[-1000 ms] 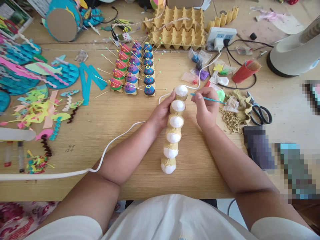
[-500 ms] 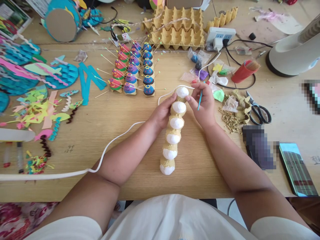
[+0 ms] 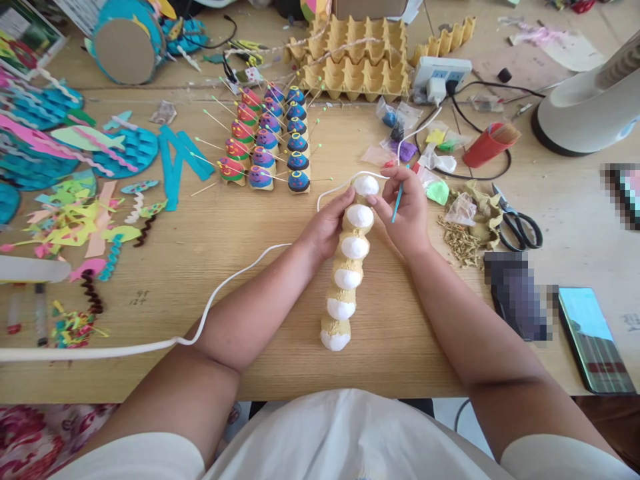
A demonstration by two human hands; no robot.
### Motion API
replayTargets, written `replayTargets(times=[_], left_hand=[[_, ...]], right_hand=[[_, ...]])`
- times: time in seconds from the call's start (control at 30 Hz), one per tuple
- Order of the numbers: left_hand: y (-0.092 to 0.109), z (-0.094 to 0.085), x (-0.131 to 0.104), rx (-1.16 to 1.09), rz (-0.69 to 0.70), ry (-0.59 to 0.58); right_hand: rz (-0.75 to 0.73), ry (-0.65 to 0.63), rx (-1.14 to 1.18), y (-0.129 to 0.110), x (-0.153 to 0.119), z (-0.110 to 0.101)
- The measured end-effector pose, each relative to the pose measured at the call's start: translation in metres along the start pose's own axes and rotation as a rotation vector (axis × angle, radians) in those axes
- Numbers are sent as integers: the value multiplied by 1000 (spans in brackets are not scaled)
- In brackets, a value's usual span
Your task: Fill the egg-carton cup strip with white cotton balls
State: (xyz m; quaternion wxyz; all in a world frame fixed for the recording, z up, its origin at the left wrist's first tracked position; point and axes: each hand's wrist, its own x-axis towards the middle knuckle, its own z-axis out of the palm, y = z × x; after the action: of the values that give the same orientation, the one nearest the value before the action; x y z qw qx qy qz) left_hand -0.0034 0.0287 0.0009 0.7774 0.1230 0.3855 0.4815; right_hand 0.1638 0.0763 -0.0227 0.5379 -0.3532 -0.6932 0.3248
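Observation:
An egg carton strip (image 3: 348,261), its several domes capped with white clay, stretches lengthwise in front of me above the wooden table. My left hand (image 3: 334,217) grips its far end from the left side. Across from it, my right hand (image 3: 406,205) keeps a thin blue stick-like tool (image 3: 397,202) in its curled fingers. The right thumb and a fingertip touch the white clay of the farthest dome (image 3: 367,185). A white cable (image 3: 345,180) runs just behind that end of the strip.
Painted carton strips with pins (image 3: 263,157) stand at back left. Paper scraps (image 3: 75,220) cover the left side. Scissors (image 3: 517,223), a red cup of sticks (image 3: 490,143), clay bags (image 3: 400,123) and a phone (image 3: 595,340) lie right. Egg trays (image 3: 353,57) sit at the back.
The blue tool has tilted and shifted slightly left in my right hand, whose thumb has moved a little lower on the farthest dome. The phone screen shows a different picture.

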Motion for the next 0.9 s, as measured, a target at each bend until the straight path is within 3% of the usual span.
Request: replayTargets(times=[0.5,0.7,0.9], left_hand=[[-1,0,0,-26,47,-17],[1,-1,-2,-29,33,-19],[5,6,-6,-14,-7,7]], right_hand=[[4,3,58,-8,-1,2],[186,161,350,-17,6,2],[406,32,627,-29,12,-6]])
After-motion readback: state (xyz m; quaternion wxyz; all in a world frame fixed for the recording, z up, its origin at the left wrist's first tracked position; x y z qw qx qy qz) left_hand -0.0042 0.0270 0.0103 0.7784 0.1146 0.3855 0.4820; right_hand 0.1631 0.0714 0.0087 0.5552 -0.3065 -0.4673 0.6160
